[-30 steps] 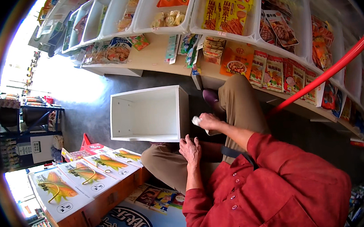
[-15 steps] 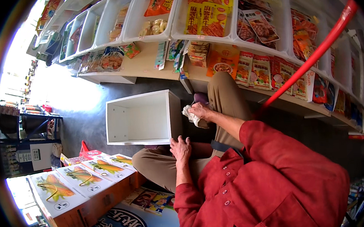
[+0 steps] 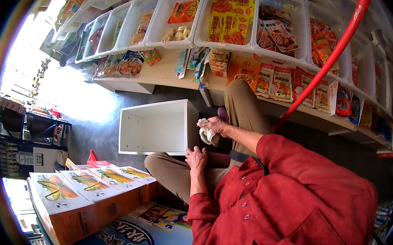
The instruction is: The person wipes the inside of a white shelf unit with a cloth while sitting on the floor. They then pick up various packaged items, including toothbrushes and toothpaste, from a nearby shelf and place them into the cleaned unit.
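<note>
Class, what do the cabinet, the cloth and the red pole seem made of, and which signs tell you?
Cabinet: probably laminated board, smooth white; flat panels, straight-cut edges.
Cloth: soft fabric, matt off-white, fibre unclear; it bunches into folds.
Red pole: smooth, slightly shiny; plastic or coated metal, I cannot tell which.

The white box (image 3: 156,129) stands on the floor (image 3: 85,135), its open side in view. The left hand (image 3: 196,159) is at the box's near right corner, fingers bent. The right hand (image 3: 216,126) grips a cloth (image 3: 209,136) just beside the box's right wall. Bins (image 3: 227,47) stand in a row above the shelf (image 3: 168,70). Packets (image 3: 283,82) line the shelf's near edge. Cartons (image 3: 120,203) stand near the box's near left corner.
</note>
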The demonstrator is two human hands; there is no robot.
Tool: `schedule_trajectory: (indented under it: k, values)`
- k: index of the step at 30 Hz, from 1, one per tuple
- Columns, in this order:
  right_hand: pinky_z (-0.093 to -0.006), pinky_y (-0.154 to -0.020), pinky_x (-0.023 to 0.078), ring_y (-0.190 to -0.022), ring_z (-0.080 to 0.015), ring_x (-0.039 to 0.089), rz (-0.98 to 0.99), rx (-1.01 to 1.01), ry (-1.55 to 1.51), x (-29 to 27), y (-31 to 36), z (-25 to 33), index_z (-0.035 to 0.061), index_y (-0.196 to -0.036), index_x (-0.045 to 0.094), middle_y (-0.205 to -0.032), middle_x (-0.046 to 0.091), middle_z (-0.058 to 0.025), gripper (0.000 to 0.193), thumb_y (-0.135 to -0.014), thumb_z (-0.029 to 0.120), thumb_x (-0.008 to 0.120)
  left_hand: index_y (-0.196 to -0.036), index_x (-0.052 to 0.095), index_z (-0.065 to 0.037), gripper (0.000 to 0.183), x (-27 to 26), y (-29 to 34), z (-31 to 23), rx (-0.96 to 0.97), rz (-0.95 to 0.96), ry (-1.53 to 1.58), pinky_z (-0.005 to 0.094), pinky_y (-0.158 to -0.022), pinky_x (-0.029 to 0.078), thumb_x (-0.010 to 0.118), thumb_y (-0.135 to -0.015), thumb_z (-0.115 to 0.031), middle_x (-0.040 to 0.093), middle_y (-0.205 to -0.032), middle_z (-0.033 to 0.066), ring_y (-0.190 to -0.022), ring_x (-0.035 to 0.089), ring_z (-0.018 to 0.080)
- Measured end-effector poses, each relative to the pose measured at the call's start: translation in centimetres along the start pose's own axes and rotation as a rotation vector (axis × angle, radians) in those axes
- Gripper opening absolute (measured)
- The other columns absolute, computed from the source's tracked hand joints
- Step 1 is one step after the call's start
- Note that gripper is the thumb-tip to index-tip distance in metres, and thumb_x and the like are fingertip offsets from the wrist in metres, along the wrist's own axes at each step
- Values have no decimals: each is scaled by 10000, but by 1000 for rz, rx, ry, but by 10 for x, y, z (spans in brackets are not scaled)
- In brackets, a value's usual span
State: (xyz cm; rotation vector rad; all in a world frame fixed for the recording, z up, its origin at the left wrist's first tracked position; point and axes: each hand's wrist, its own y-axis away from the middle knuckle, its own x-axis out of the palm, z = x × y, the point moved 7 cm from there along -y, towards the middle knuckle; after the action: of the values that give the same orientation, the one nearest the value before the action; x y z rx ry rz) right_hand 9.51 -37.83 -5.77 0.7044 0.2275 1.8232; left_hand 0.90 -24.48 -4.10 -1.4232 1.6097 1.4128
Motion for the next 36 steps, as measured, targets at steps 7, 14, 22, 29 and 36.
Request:
schedule_trajectory:
  k: [7,14,22,29,36]
  values:
    - [-307,-530,443,-611,-137,564,129,-36,816,-23,2,22,14,-686,644,-645,611,-75,246,-568,224,691,-1102,522,-70,404,4,2,-8,24,-20,28,489,-832,387,547,-812,-350,424,-1166,242,-1037,458,406]
    - [-326,-561,459,-633,-177,591,289,-37,992,-30,-10,67,-4,-716,638,-651,614,-102,265,-568,214,618,-1167,480,-105,441,6,-2,0,-50,-143,122,498,-873,361,583,-787,-303,395,-1246,210,-1116,418,379]
    - [-284,-555,411,-624,-127,517,-88,-138,385,-55,-46,84,-13,-784,569,-650,554,-49,241,-622,165,576,-1095,515,-69,365,-27,-60,-19,130,-364,200,475,-892,357,595,-757,-181,447,-1170,216,-1094,426,378]
    - [-397,-620,447,-704,-345,596,-202,-318,715,-64,-43,125,-52,-856,532,-723,582,-242,354,-655,239,554,-1031,544,-27,269,-77,-158,-75,210,-313,445,390,-855,400,523,-796,-157,554,-1008,181,-962,516,335]
    - [-448,-734,443,-845,-428,549,-225,-253,808,-58,-43,134,-40,-891,499,-863,567,-286,301,-681,172,532,-1029,533,-38,266,-98,-251,-121,345,-349,466,418,-815,400,541,-797,-168,560,-973,192,-948,510,351]
